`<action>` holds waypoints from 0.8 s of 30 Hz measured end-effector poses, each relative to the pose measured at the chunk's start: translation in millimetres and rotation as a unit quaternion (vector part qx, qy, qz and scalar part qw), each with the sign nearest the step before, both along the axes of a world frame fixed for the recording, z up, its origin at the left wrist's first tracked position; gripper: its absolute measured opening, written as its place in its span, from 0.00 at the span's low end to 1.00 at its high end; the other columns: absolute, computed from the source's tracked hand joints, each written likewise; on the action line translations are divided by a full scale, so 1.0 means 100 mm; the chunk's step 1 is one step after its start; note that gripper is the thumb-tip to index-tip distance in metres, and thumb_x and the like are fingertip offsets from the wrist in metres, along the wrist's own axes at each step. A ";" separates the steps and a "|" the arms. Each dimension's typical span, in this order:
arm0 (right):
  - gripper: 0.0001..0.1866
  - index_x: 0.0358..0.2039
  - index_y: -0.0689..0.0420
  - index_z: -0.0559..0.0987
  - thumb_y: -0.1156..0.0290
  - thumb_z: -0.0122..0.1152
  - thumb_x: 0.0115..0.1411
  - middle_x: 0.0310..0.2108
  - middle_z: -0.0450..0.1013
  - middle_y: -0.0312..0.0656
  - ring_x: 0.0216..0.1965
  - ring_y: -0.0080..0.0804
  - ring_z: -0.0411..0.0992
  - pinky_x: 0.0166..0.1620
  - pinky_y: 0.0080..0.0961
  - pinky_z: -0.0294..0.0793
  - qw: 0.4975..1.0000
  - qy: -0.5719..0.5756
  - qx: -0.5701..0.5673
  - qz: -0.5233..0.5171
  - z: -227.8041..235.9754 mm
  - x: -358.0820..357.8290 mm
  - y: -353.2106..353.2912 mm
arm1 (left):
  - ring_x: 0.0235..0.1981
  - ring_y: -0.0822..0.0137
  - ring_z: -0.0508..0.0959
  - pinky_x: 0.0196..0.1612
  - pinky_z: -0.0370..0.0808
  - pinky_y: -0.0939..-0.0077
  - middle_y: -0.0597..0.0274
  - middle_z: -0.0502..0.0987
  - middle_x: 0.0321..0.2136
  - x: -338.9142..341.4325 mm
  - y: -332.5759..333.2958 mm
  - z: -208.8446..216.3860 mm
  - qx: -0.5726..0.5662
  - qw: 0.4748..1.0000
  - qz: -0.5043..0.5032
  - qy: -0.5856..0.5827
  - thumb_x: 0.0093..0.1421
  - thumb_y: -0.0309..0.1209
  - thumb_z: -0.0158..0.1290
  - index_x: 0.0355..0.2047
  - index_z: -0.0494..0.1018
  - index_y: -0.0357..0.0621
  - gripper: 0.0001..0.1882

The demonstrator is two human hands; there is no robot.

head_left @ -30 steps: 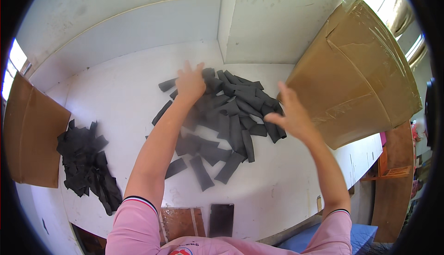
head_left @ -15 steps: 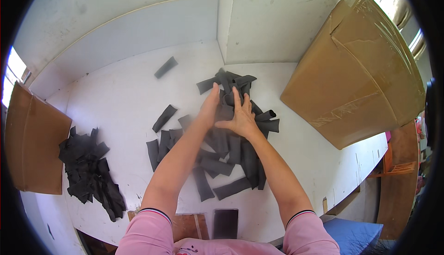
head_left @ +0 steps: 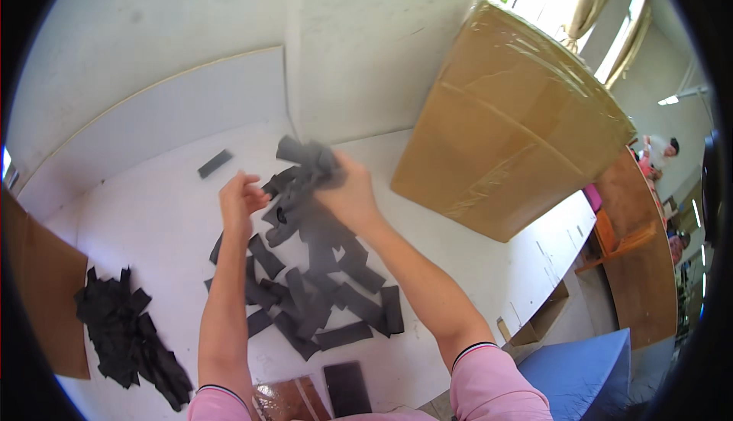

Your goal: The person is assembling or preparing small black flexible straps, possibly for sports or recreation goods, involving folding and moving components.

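Note:
My right hand (head_left: 350, 192) is closed round a bunch of black fabric tubes (head_left: 308, 160), raised over the far part of the pile and blurred by motion. To its left, my left hand (head_left: 243, 198) holds nothing; its fingers are loosely bent and apart, close beside the bunch. Beneath and nearer me, a loose pile of black fabric tubes (head_left: 347, 335) is spread on the white table, the pieces lying in many directions. My left forearm covers part of the pile's left side. One single black tube (head_left: 215, 163) lies apart at the far left.
A heap of crumpled black fabric pieces (head_left: 122, 329) lies at the left, beside a brown cardboard box (head_left: 46, 291). A large taped carton (head_left: 504, 123) stands at the right. Near my body are a dark phone (head_left: 347, 389) and a brown board (head_left: 286, 400). People (head_left: 660, 154) appear far right.
My right hand has taken hold of a bunch of tubes and lifted it. My left hand has moved away from the pile to the left. The view has turned to the right.

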State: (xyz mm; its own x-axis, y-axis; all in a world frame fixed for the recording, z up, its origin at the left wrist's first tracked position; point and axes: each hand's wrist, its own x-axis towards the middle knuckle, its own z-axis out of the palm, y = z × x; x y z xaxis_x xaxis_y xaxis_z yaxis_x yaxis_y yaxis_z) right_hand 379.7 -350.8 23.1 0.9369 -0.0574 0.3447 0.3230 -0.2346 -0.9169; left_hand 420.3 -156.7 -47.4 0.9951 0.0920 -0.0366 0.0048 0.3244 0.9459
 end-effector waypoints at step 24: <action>0.18 0.40 0.60 0.74 0.69 0.49 0.46 0.33 0.74 0.44 0.35 0.30 0.71 0.40 0.22 0.67 0.695 -0.190 -0.469 -0.511 2.66 0.57 -3.87 | 0.41 0.48 0.67 0.41 0.67 0.63 0.42 0.64 0.41 0.26 0.09 -0.68 0.590 0.800 0.087 -0.069 0.44 0.31 0.52 0.38 0.67 0.40 0.19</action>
State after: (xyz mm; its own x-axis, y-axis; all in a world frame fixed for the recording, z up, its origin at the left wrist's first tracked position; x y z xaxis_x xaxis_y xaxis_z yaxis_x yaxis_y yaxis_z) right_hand 437.0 -737.5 288.7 0.4024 -0.2091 0.8912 -0.2748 -0.9563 -0.1002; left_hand 446.5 -147.7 -115.5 0.9506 0.1176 0.2871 -0.0752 -0.8104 0.5810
